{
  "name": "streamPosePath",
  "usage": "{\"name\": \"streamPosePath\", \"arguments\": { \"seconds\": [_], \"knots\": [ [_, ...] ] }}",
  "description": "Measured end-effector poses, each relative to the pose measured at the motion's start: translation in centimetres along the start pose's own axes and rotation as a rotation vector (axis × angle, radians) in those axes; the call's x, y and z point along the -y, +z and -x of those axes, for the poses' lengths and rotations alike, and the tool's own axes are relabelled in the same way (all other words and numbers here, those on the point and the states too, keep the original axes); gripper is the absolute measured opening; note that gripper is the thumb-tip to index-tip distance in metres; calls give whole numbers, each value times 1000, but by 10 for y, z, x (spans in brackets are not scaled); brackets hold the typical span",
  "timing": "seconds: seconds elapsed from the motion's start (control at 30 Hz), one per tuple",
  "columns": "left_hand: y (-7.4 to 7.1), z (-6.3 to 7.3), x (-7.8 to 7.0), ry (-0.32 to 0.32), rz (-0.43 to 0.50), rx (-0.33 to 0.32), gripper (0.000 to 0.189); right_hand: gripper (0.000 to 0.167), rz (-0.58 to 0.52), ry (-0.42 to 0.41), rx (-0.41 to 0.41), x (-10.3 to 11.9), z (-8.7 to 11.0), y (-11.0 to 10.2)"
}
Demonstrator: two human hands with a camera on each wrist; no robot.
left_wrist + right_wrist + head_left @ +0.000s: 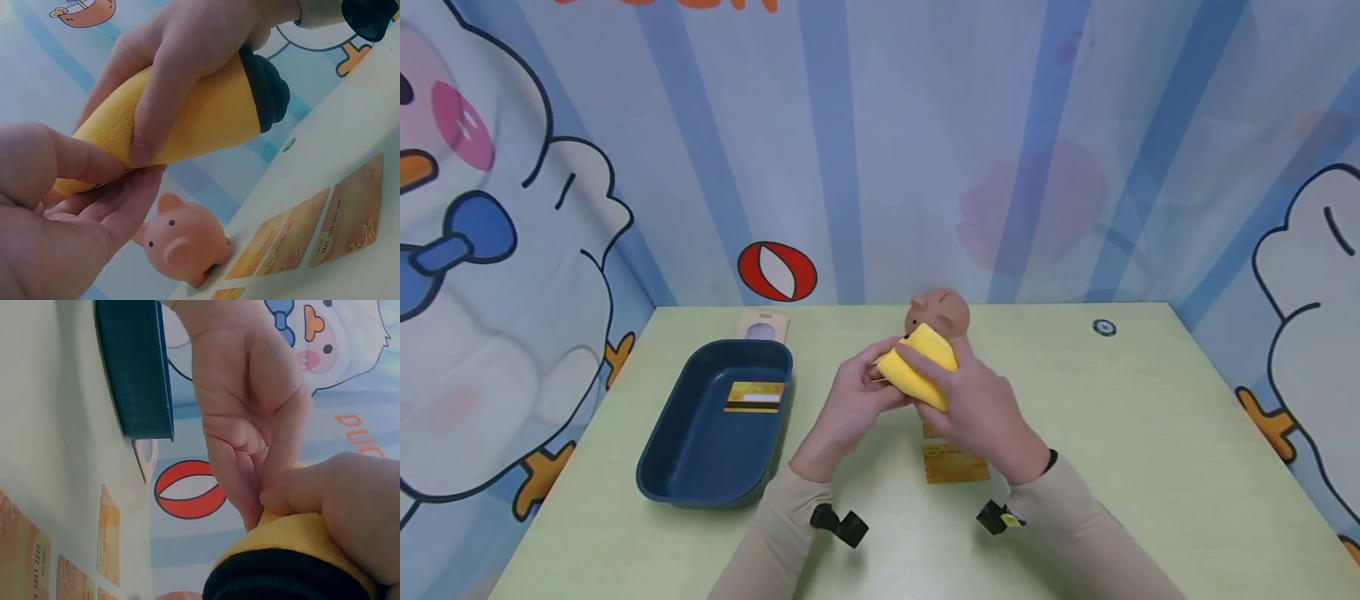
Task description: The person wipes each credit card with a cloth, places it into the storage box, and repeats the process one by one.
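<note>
The yellow, tapered, plush-looking object (910,380) was in both hands, raised in front of the person at mid-table. In the left wrist view its long axis ran slantwise, the narrow tip (65,186) towards 8 o'clock and the dark, ridged end (267,90) towards 2 o'clock; from the head that dark end could not be seen. The right hand (981,400) gripped the body, its thumb laid across the yellow face; the left hand (859,387) pinched the narrow tip between thumb and fingers, which hid the tip's exact outline. A thin edge beside the left fingertips was too small to identify.

From the object in the head view, a pink, rounded piggy bank (943,310) sat at 1 o'clock, its lower part covered. Gold printed rectangular cards (957,465) lay at 5 o'clock, partly behind the right hand; the left wrist view's bottom edge cut one off. Towards 8 o'clock stood a dark-blue, deep rectangular tray (707,454) containing a gold, black-striped card (754,390).
</note>
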State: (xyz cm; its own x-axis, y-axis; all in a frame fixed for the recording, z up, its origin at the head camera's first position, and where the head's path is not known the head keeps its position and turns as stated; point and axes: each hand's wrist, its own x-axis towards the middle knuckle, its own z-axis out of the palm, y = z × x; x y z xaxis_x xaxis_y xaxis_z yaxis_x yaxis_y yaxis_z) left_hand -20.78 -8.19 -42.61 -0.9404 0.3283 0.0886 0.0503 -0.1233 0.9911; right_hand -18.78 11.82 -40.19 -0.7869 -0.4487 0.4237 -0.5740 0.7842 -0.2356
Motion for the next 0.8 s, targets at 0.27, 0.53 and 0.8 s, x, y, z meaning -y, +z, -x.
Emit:
{"name": "streamPosePath", "arguments": {
  "seconds": [0.27,0.53,0.8],
  "knots": [
    [1,1,-3,-5,-41,-13,65,71,25,-28,-42,2,1,6],
    [3,2,-4,18,-58,-10,63,70,61,-10,-50,5,1,5],
    [4,3,-7,41,-50,-13,64,68,83,13,-46,6,2,1]
  ]
}}
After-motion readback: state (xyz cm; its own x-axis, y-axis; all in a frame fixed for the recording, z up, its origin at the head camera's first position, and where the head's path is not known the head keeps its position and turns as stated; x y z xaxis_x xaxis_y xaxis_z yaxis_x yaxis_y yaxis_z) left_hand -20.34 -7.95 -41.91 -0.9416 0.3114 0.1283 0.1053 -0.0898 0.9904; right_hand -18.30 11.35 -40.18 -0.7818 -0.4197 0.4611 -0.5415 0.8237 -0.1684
